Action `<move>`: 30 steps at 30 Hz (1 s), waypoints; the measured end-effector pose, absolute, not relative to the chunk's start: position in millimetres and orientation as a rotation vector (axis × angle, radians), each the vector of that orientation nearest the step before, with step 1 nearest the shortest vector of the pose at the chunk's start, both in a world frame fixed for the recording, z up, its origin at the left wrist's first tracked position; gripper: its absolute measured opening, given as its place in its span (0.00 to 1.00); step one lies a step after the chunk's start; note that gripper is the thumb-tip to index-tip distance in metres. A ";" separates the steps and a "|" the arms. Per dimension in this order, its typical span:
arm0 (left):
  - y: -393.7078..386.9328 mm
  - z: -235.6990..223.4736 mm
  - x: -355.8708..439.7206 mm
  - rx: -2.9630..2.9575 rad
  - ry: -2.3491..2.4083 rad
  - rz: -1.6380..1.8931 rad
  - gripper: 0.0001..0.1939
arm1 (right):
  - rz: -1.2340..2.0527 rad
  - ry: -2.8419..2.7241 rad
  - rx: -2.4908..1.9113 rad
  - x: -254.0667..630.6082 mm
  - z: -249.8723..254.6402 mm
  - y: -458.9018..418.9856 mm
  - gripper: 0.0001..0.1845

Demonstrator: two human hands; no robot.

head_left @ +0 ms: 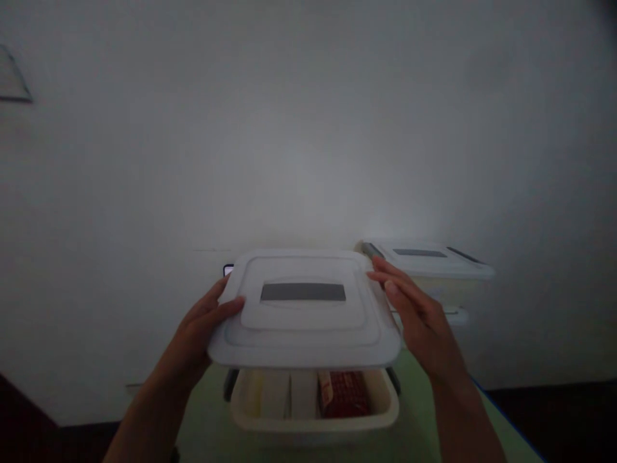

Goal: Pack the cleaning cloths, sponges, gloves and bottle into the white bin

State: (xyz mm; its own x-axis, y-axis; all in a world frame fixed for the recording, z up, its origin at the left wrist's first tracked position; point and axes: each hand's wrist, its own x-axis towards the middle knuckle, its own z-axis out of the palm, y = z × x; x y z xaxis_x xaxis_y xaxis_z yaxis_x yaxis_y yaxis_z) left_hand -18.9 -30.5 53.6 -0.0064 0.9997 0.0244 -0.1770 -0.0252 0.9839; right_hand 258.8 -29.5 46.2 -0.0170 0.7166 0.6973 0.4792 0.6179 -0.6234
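A white lid with a grey handle strip in its middle is raised and tilted above an open cream box. My left hand is closed on the lid's left edge, thumb on top and other fingers partly hidden. At the right edge, my right hand has its fingers stretched out, the tips touching the lid near its far corner. Inside the box are pale upright packages and a dark red package. The lid hides the box's far part.
A second lidded box stands behind at the right, against the pale wall. Both boxes are on a green table with a blue edge at the right. A small dark-framed device shows behind the lid's left side.
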 end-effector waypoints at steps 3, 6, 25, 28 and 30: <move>-29.2 50.9 -21.1 1.047 1.105 1.352 0.36 | 0.321 -1.708 -0.962 262.7 40.8 -21.9 0.15; -26.4 48.4 -21.8 0.989 1.145 1.344 0.36 | 0.312 -1.880 -0.896 271.0 38.6 -18.2 0.18; 8.6 10.6 -33.6 1.215 1.024 1.203 0.38 | 0.627 -1.825 -1.276 282.5 20.6 -0.1 0.18; 12.8 6.9 -36.8 1.231 1.000 1.156 0.38 | 0.629 -1.945 -1.191 284.3 18.6 1.6 0.17; 13.9 4.8 -37.4 1.231 0.995 1.153 0.36 | 0.629 -2.023 -1.150 284.8 19.0 -0.4 0.17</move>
State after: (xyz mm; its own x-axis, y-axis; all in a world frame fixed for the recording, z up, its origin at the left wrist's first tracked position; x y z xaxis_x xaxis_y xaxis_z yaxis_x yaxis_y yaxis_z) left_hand -37.4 13.9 4.8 0.1670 0.9852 0.0391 -0.1052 -0.0216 0.9942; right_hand 284.8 -0.4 19.0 -0.3475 0.8727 0.3430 0.5244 0.4841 -0.7004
